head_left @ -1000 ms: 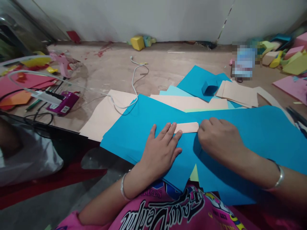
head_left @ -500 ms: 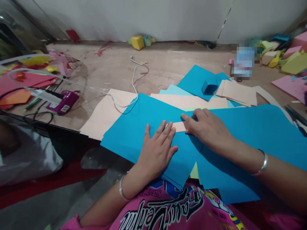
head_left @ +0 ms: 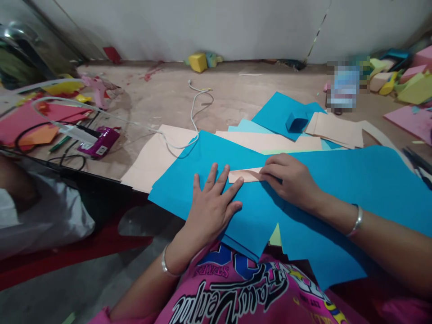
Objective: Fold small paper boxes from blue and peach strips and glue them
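Observation:
A short strip of peach paper (head_left: 245, 175), which looks folded lengthwise, lies on large blue paper sheets (head_left: 209, 153). My right hand (head_left: 289, 180) pinches the strip's right end between thumb and fingers. Flat on the blue sheet, fingers spread, my left hand (head_left: 216, 202) rests just left of the strip, a fingertip by its lower edge. Beyond the hands, a small folded blue paper piece (head_left: 297, 122) sits on another blue sheet, beside a stack of peach paper pieces (head_left: 335, 129).
A white cable (head_left: 193, 112) runs across the table to a purple box (head_left: 101, 141) at left, near a pink glue gun (head_left: 99, 92). Scissors (head_left: 418, 166) lie far right, below colored paper shapes (head_left: 416, 85). Another person's arm (head_left: 16, 180) shows at left.
My left hand has slid left off the strip, its fingers spreading wider and uncovering the strip's left end. My right hand's fingers have closed together on the right end. The view has shifted slightly.

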`<state>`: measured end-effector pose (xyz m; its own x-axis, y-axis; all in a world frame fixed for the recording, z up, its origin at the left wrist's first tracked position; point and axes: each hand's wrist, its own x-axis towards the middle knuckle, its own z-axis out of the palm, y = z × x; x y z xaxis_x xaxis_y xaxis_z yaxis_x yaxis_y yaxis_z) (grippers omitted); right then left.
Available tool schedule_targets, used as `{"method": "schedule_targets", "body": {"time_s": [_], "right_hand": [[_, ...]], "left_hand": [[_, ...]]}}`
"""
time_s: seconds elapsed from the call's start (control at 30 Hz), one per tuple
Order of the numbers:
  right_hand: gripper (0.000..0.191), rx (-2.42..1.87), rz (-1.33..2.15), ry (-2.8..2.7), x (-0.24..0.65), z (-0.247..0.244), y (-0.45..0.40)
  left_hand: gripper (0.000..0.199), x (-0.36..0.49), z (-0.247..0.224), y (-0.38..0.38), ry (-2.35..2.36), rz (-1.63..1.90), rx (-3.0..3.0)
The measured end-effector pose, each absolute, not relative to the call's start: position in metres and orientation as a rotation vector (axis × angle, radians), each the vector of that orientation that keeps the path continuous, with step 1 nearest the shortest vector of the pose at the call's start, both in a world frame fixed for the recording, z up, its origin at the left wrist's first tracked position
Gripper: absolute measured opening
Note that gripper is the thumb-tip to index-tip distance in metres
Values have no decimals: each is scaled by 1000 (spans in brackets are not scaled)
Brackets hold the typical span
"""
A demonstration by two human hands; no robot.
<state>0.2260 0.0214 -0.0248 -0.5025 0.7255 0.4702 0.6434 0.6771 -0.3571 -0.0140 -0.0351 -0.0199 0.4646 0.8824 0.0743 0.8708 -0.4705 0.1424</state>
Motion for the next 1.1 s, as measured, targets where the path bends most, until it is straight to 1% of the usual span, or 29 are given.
{"method": "schedule_targets", "body": {"time_s": [0.03,0.1,0.2,0.27,0.4,0.47,0.63,0.73,0.8,0.9,1.0,1.1], "right_hand": [[25,-1040,168,-2280,225,-23,20],[24,-1021,145,-2272,225,-17,16],[24,-948,102,-2282,228,-11,12],[25,-902,96,-2293,230,-10,11],[23,-878,136,-2318,232,-16,14],[23,-846,188,-2340,232,-20,16],[25,-801,277,-2386,233,-25,19],[25,-807,298,-2384,233,-25,19],[26,-792,307,-2382,233,-24,19],[26,-783,292,-2376,233,-24,19],[26,-865,221,-2347,235,-25,20],[30,-921,233,-2319,237,-26,24]], "left_hand": [[59,-15,-20,-36,1552,307,2595],[61,-15,-20,-36,1526,619,2502],[43,-13,-16,-35,1466,1148,2248],[35,-10,-14,-33,1378,1256,2200],[19,-4,-13,-23,1302,1098,2367],[14,-2,-13,-18,1314,982,2435],[21,3,-11,-12,1348,649,2560],[20,7,-11,-11,1469,534,2609],[25,8,-13,-11,1530,540,2649],[33,7,-14,-8,1573,637,2645],[35,4,-13,-5,1565,760,2478],[35,1,-10,-4,1520,918,2244]]}}
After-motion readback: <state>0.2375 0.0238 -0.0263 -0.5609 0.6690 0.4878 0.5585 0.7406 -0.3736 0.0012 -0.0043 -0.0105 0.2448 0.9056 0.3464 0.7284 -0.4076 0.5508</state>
